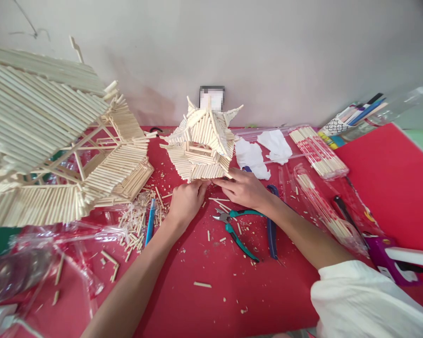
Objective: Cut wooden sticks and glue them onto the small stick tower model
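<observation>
A small pavilion model built of pale wooden sticks, with a pointed upturned roof over a wider lower tier, is in the middle. My left hand is closed at its lower front edge, the fingertips partly hidden under the rim. From the right, my right hand grips the same edge, its fingers bent toward the left hand's fingertips. Just below the right hand lie teal-handled cutting pliers, jaws apart. A dark blue tool handle shows beside the right forearm. Short cut sticks are scattered near both hands.
A larger stick building fills the left side. Near it are a blue pen, a heap of stick offcuts and plastic wrap. Packs of chopsticks, white tissues, a pen holder and a purple tool lie right.
</observation>
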Motion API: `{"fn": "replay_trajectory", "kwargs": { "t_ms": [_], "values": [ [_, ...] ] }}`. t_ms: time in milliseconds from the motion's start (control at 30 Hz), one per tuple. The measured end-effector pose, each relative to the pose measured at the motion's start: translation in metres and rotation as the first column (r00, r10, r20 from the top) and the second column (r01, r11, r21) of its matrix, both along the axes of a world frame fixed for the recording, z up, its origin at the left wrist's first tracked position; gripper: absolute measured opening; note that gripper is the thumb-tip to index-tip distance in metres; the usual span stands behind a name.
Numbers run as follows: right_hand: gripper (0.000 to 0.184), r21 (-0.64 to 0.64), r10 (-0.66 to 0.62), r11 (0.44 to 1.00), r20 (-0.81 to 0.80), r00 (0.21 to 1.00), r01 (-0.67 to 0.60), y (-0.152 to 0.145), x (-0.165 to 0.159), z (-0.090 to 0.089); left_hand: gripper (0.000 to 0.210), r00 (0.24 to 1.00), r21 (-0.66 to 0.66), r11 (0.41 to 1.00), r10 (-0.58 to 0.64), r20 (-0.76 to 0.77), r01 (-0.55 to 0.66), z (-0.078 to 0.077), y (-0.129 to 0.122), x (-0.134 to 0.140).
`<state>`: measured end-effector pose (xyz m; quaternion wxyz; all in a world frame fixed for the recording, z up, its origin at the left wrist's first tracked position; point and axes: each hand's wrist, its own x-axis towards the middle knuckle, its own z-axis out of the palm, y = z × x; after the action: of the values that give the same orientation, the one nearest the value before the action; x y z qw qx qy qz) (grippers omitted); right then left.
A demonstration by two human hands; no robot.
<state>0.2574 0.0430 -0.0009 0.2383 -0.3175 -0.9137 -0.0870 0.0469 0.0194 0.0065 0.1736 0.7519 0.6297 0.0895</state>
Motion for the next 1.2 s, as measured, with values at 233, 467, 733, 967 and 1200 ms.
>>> {"fn": "replay_trajectory", "kwargs": {
  "t_ms": [233, 467, 733, 967, 1200],
  "values": [
    [0.036, -0.065, -0.004, 0.998, -0.034, 0.999, 0.001, 0.000, 0.001, -0.002, 0.041, 1.000, -0.013, 1.000, -0.002, 0.014, 0.003, 0.002, 0.000, 0.000],
    [0.037, -0.034, -0.006, 0.999, -0.069, 0.998, 0.004, -0.002, 0.001, 0.003, 0.043, 1.000, -0.012, 1.000, -0.005, 0.005, 0.005, 0.001, 0.000, 0.000],
    [0.046, -0.062, -0.022, 0.998, 0.016, 1.000, 0.023, -0.003, -0.003, 0.006, 0.040, 1.000, -0.025, 1.000, -0.004, 0.004, 0.004, 0.002, 0.000, 0.000],
    [0.040, -0.018, -0.050, 0.999, 0.085, 0.995, 0.052, -0.003, -0.006, 0.007, 0.040, 1.000, -0.009, 1.000, -0.007, 0.011, 0.008, 0.001, 0.000, 0.001],
    [0.033, 0.013, -0.049, 0.999, 0.100, 0.994, 0.048, -0.004, -0.009, 0.010, 0.040, 1.000, -0.016, 1.000, -0.009, -0.009, 0.009, 0.002, 0.000, 0.001]
  ]
}}
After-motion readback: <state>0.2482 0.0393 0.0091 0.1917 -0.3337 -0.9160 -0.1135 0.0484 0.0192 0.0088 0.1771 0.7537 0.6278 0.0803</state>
